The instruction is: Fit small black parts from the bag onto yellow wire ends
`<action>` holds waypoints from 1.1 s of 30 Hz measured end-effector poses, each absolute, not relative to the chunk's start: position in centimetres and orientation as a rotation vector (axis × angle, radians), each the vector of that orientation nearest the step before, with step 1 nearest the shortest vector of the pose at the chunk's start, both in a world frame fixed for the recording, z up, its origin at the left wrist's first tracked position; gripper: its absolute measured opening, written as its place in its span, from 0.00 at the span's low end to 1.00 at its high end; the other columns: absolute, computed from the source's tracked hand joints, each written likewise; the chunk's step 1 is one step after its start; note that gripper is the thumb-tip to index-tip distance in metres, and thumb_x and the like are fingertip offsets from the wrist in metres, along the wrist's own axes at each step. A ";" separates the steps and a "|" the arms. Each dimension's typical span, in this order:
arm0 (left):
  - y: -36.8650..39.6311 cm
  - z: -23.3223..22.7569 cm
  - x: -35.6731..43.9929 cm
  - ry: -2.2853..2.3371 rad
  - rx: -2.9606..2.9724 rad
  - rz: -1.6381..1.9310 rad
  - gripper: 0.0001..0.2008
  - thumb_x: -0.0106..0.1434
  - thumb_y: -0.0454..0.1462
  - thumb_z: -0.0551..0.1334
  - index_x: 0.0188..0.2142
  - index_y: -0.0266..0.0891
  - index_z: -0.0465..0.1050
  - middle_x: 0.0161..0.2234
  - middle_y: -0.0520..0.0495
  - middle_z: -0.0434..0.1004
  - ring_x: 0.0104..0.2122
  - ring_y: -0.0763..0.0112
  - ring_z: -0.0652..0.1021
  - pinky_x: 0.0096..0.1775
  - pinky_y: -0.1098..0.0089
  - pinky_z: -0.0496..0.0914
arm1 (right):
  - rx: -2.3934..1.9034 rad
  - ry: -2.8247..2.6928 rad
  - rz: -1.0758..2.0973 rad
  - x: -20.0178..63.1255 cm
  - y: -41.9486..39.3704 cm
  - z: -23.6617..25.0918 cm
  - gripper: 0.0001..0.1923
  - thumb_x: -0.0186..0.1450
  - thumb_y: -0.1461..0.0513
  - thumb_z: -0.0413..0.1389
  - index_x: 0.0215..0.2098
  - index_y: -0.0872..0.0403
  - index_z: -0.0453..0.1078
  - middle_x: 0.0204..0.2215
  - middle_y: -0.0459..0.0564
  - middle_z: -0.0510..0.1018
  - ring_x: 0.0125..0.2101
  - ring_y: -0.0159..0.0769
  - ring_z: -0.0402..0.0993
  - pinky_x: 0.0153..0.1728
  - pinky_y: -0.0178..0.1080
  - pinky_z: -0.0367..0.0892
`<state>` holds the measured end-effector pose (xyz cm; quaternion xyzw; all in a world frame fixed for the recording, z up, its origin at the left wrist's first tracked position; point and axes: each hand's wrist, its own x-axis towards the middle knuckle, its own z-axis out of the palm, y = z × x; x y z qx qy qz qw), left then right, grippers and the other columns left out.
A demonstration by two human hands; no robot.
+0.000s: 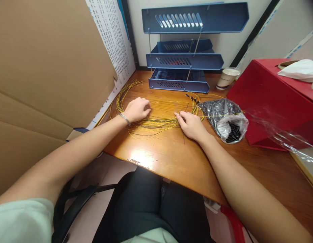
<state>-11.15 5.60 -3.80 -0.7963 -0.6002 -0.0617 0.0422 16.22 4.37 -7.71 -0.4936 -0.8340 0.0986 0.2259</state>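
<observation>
Wooden desk (pixel 171 158) glares with lamp shine near six o'clock. Blue tray rack (pixel 186 50) stands at twelve against a pale wall (pixel 222 44). Cardboard sheet (pixel 45 67) fills nine o'clock, red box (pixel 272 101) at three.

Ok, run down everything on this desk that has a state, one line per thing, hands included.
Left hand: curled, resting on the yellow wires.
Right hand: fingertips pinching at wires.
Yellow wires: loose bundle, spread across the desk.
Plastic bag: crumpled, lying down, small black parts inside.
Paper cup: upright, no lid.
Blue tray rack: standing; contents unclear.
</observation>
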 end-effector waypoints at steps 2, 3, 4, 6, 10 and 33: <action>5.5 -3.9 -10.1 -1.711 -2.586 -0.191 0.14 0.67 0.43 0.56 0.43 0.40 0.77 0.45 0.43 0.80 0.49 0.59 0.76 0.51 0.62 0.70 | -1.353 -2.284 0.268 16.2 4.4 -7.9 0.18 0.75 0.54 0.44 0.28 0.50 0.59 0.30 0.52 0.79 0.34 0.43 0.72 0.36 0.41 0.55; 5.5 -3.9 -9.7 -1.669 -2.643 -0.191 0.15 0.68 0.43 0.55 0.43 0.40 0.77 0.47 0.43 0.79 0.49 0.60 0.76 0.52 0.63 0.70 | -1.347 -2.277 0.269 16.2 4.5 -8.0 0.18 0.75 0.54 0.44 0.28 0.50 0.59 0.30 0.52 0.79 0.33 0.42 0.72 0.36 0.41 0.55; 5.5 -3.9 -9.3 -1.640 -2.685 -0.187 0.15 0.68 0.44 0.55 0.44 0.40 0.77 0.48 0.43 0.78 0.50 0.60 0.76 0.53 0.63 0.69 | -1.342 -2.272 0.270 16.2 4.5 -8.0 0.18 0.75 0.54 0.44 0.27 0.50 0.58 0.30 0.52 0.79 0.33 0.42 0.72 0.36 0.41 0.55; 5.7 -3.8 -8.9 -1.603 -2.744 -0.180 0.16 0.69 0.44 0.54 0.45 0.40 0.77 0.49 0.43 0.78 0.51 0.61 0.76 0.54 0.64 0.69 | -1.329 -2.263 0.277 16.2 4.5 -8.1 0.18 0.74 0.54 0.44 0.27 0.50 0.58 0.30 0.52 0.78 0.32 0.42 0.71 0.35 0.41 0.55; 6.3 -4.0 -9.2 -1.610 -2.751 -0.168 0.17 0.70 0.44 0.54 0.48 0.41 0.76 0.52 0.45 0.79 0.53 0.61 0.75 0.57 0.63 0.68 | -1.325 -2.217 0.338 16.3 4.5 -8.0 0.18 0.74 0.54 0.44 0.26 0.50 0.55 0.27 0.51 0.76 0.29 0.39 0.68 0.32 0.41 0.52; 8.4 -4.5 -5.4 -1.977 -2.331 -0.225 0.20 0.68 0.49 0.53 0.43 0.38 0.77 0.49 0.41 0.79 0.51 0.53 0.77 0.51 0.56 0.72 | -1.303 -2.208 0.339 16.0 4.4 -7.7 0.16 0.73 0.57 0.46 0.27 0.52 0.59 0.29 0.51 0.77 0.31 0.38 0.69 0.35 0.41 0.55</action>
